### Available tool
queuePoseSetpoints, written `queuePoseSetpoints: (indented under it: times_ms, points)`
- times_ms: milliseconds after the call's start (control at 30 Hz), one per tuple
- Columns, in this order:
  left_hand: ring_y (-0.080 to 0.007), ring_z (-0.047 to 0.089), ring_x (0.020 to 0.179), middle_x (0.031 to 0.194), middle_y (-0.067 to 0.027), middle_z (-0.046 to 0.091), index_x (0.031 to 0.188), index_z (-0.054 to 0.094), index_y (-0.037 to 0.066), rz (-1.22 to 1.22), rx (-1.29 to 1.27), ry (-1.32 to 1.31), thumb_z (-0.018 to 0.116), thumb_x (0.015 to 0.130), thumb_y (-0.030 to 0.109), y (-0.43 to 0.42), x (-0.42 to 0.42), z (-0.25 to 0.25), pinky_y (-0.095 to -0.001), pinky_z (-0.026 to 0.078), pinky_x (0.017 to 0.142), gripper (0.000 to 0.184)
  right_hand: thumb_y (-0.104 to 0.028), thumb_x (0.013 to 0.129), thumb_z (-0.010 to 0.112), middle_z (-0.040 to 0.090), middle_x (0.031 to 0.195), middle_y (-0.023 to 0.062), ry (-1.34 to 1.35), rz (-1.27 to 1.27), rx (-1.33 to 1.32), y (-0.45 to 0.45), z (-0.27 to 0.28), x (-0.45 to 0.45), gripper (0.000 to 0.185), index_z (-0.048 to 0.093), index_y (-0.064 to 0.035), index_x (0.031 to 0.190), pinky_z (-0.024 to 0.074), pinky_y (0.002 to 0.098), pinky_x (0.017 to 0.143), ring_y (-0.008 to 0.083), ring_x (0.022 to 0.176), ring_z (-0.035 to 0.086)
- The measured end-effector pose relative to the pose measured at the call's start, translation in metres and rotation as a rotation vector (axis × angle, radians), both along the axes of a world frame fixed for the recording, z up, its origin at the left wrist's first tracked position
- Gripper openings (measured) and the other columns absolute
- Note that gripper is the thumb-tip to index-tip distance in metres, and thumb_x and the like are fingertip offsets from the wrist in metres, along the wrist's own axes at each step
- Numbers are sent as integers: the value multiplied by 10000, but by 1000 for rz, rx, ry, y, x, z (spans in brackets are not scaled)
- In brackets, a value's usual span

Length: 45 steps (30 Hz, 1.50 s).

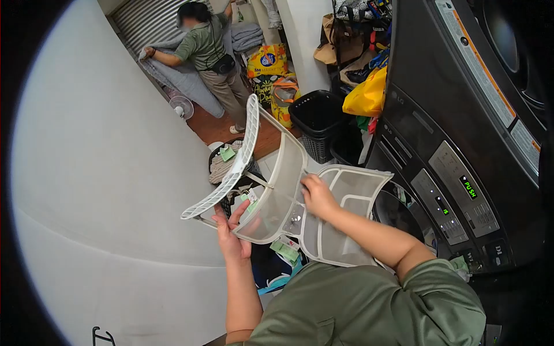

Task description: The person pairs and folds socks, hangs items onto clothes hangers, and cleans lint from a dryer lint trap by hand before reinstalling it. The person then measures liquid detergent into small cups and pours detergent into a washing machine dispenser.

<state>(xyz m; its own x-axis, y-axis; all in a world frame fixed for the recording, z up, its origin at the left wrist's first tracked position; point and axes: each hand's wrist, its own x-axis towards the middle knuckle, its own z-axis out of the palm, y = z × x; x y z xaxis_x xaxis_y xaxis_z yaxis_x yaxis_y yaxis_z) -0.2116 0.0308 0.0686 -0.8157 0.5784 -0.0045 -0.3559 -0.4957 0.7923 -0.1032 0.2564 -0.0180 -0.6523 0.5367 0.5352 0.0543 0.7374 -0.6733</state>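
An unfolded lint filter [271,209] with pale frames and fine grey mesh spans the middle of the view. Its curved, slotted edge rises at the left. My left hand [234,230] holds the lower left part, fingers wrapped partly behind the mesh. Near the hinge, the bunched fingers of my right hand [316,195] touch the inside of the mesh; anything between the fingertips is too small to make out. Small bits of dark lint [295,219] lie on the mesh below my right hand. The filter's right half rests near my shirt.
Stacked dark machines [427,138] with lit panels stand at the right. A black basket [317,118] sits behind the filter, beside a yellow bag [366,95]. Farther back, another person [210,52] holds a grey cloth [184,81] near a fan [181,108]. A white wall [115,144] fills the left.
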Motion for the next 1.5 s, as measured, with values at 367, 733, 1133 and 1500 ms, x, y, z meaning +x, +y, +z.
queuePoseSetpoints:
  times_ms: [367, 733, 1133, 1500]
  points:
    - [-460, 615, 1061, 1252, -251, 585, 1512, 225, 356, -12, 65, -30, 365, 975, 609, -5, -2, -3, -532, 570, 799, 611, -52, 767, 681, 608, 1104, 128, -113, 641, 20, -46, 15, 44, 352, 607, -51, 1111, 462, 398, 945, 330, 1090, 561]
    - [-413, 629, 1065, 1248, -268, 582, 1492, 273, 331, -41, 66, 88, 364, 985, 586, -5, 3, -4, -519, 572, 819, 575, -24, 816, 560, 603, 1131, 107, -332, 351, 278, 17, 18, 61, 302, 635, -44, 1107, 494, 391, 929, 307, 1119, 555]
    - [-447, 625, 1043, 1230, -263, 589, 1498, 224, 339, -59, 81, 3, 403, 968, 595, -13, 3, -8, -562, 572, 792, 615, -46, 779, 575, 621, 1071, 102, -254, 557, 482, 35, 6, 89, 204, 675, -47, 958, 535, 362, 855, 278, 1054, 599]
    - [-459, 635, 1012, 1227, -237, 601, 1533, 128, 319, -69, 94, 30, 404, 958, 607, -11, 0, -14, -594, 568, 794, 699, -11, 806, 599, 631, 1225, 113, -449, 519, 224, 10, 21, 113, 287, 703, -58, 1069, 511, 395, 936, 298, 1150, 582]
